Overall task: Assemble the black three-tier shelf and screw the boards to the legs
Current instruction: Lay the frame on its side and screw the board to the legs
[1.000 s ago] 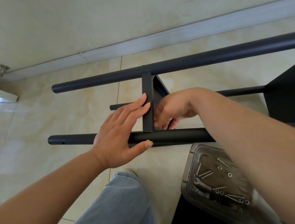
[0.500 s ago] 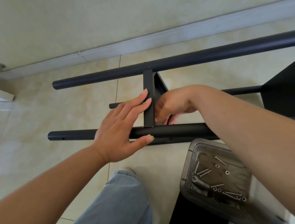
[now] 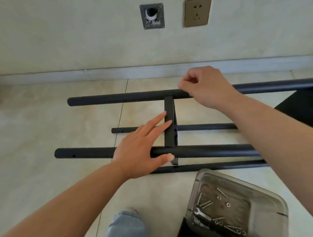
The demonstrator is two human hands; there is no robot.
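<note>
Two hands are seen over the shelf frame, which lies on its side on the tiled floor. The left hand (image 3: 141,147) is spread flat — fingers straight, their tips laid against the edge of the black board (image 3: 169,123), the palm resting on the near leg (image 3: 210,151), the thumb tucked under that tube. The right hand (image 3: 204,85) is curled at the far leg (image 3: 122,98), thumb and forefinger pinched together just above the tube, right of where the board meets it; whether anything is held in that pinch cannot be told. The board is stood on edge between the two legs, touching both. Two thinner-looking tubes are seen lower down, one behind the board and one nearest the viewer. A clear tray (image 3: 267,199) of screws (image 3: 205,204) and washers — with a small wrench (image 3: 201,213) — is placed near the right forearm.
</note>
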